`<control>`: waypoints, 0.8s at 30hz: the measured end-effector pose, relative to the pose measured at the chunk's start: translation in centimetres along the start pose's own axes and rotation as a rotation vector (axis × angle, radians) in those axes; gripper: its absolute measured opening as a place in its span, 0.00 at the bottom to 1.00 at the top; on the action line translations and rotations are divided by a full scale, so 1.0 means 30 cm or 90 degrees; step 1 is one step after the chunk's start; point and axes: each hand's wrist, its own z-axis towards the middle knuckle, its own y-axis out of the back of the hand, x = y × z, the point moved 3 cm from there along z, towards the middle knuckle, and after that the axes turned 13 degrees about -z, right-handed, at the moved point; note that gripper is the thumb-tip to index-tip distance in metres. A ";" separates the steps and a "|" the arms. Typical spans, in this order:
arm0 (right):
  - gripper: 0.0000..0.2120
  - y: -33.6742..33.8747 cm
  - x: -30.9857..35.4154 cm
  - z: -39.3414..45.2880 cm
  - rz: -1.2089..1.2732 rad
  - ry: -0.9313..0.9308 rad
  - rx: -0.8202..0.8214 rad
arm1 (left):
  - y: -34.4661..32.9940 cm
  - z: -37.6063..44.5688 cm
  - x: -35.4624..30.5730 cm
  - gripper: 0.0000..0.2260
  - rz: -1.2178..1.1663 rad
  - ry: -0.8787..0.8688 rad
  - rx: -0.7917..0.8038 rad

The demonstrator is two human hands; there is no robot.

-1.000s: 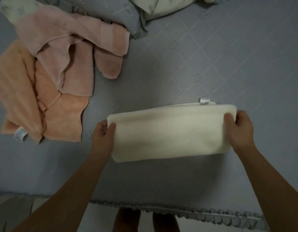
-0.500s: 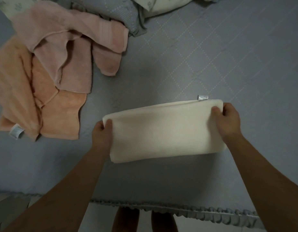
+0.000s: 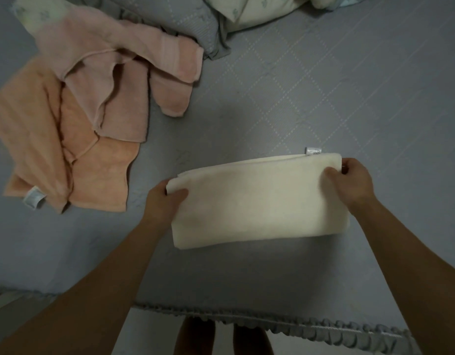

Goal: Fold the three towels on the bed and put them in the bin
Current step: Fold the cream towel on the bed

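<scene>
You've got the cream towel (image 3: 259, 201) folded into a long strip on the grey quilted bed (image 3: 323, 85), lying near the bed's ruffled edge (image 3: 310, 326); your left hand (image 3: 162, 203) pinches the strip's left end, thumb on top and fingers tucked under the corner; your right hand (image 3: 354, 183) grips the right end the same way, thumb curled over the top layer; so both hands are holding that one towel, one at each short end; a small white tag (image 3: 313, 150) pokes out at the towel's far right corner; the pink towel (image 3: 124, 80) sits crumpled well off to the left of the cream towel, farther up the bed, and it overlaps the orange towel (image 3: 54, 149), which is spread out loosely just below it; the orange one has a pale label (image 3: 34, 198) near its lower left corner; pillows (image 3: 246, 8) are bunched at the far side of the bed; can't see any bin from here.
</scene>
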 end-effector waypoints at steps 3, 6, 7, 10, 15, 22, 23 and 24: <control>0.06 0.031 0.022 0.004 0.051 0.025 -0.044 | 0.005 -0.013 0.000 0.10 -0.031 -0.016 -0.002; 0.06 0.049 0.051 0.000 0.181 0.035 -0.112 | 0.011 -0.016 -0.011 0.12 -0.086 -0.048 -0.066; 0.07 0.042 0.059 0.001 0.192 0.027 -0.114 | 0.004 -0.010 -0.011 0.13 -0.091 -0.048 -0.084; 0.10 -0.009 0.055 0.020 0.098 -0.026 -0.035 | -0.029 0.015 -0.006 0.18 -0.019 -0.024 -0.107; 0.21 -0.028 0.038 0.015 -0.022 -0.059 0.007 | -0.033 0.019 -0.023 0.19 0.055 -0.065 -0.090; 0.19 -0.007 -0.060 -0.033 -0.119 -0.006 0.027 | -0.014 0.016 -0.011 0.10 0.088 -0.078 -0.060; 0.19 0.002 -0.076 -0.038 -0.108 -0.010 0.001 | -0.018 0.022 -0.016 0.09 0.087 -0.089 -0.066; 0.18 0.007 -0.093 -0.042 -0.104 -0.020 -0.018 | -0.024 0.026 -0.020 0.08 0.084 -0.089 -0.079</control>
